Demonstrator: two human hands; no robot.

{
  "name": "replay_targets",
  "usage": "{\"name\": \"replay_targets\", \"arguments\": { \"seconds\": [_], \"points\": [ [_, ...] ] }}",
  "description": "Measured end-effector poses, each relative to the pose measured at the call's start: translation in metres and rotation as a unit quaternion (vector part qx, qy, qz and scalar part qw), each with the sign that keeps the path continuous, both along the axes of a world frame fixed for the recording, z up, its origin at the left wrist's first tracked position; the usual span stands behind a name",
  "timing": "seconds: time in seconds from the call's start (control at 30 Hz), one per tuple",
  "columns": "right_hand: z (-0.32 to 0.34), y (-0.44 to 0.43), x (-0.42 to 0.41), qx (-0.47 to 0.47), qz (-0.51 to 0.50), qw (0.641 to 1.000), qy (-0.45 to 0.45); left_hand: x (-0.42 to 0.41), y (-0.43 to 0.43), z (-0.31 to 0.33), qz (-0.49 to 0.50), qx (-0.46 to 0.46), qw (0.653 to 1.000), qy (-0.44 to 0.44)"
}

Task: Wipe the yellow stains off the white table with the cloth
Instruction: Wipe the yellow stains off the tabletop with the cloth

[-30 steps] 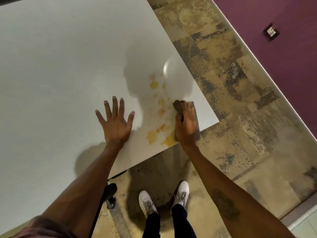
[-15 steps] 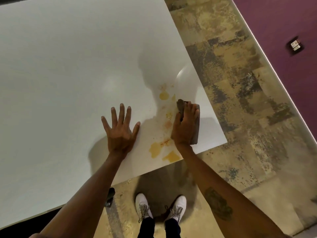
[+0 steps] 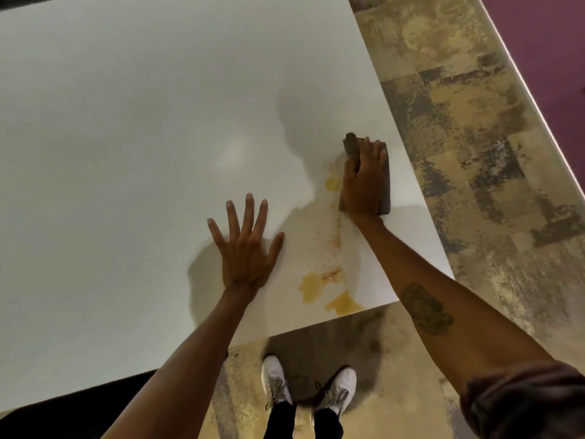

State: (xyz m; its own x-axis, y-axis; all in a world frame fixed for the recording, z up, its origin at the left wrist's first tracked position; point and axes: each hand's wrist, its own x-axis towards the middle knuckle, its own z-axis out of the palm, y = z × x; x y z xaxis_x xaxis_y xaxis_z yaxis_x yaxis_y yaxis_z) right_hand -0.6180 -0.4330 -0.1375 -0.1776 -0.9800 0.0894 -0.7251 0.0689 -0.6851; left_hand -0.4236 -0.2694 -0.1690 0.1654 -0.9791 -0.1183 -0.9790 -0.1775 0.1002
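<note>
A folded dark brown cloth (image 3: pixel 384 182) lies flat on the white table (image 3: pixel 126 153) near its right edge. My right hand (image 3: pixel 361 182) presses down on the cloth, fingers over its far end. Yellow stains (image 3: pixel 311 285) spread along the near right corner, with a smaller yellow blot (image 3: pixel 333 184) just left of the cloth and faint orange smears between them. My left hand (image 3: pixel 245 248) rests flat on the table, fingers spread, holding nothing, left of the stains.
The table's near edge and right corner (image 3: pixel 451 275) lie close to the stains. Below are my white shoes (image 3: pixel 337 391) on patterned beige-and-grey carpet (image 3: pixel 459 153). A purple wall (image 3: pixel 544 42) runs along the upper right.
My right hand has pushed the cloth away from me, from the near table edge up past the upper yellow blot. The left hand has stayed planted.
</note>
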Motion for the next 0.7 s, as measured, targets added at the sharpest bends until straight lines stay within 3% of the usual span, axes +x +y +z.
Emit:
{"name": "replay_targets", "arguments": {
  "seconds": [0.43, 0.7],
  "points": [
    [0.011, -0.069, -0.003, 0.037, 0.186, 0.982, -0.027, -0.002, 0.0, 0.002, -0.008, 0.011, 1.0, 0.013],
    [0.013, -0.041, -0.016, 0.075, 0.349, 0.933, 0.031, -0.005, 0.003, 0.011, -0.01, 0.011, 1.0, 0.006]
  ]
}}
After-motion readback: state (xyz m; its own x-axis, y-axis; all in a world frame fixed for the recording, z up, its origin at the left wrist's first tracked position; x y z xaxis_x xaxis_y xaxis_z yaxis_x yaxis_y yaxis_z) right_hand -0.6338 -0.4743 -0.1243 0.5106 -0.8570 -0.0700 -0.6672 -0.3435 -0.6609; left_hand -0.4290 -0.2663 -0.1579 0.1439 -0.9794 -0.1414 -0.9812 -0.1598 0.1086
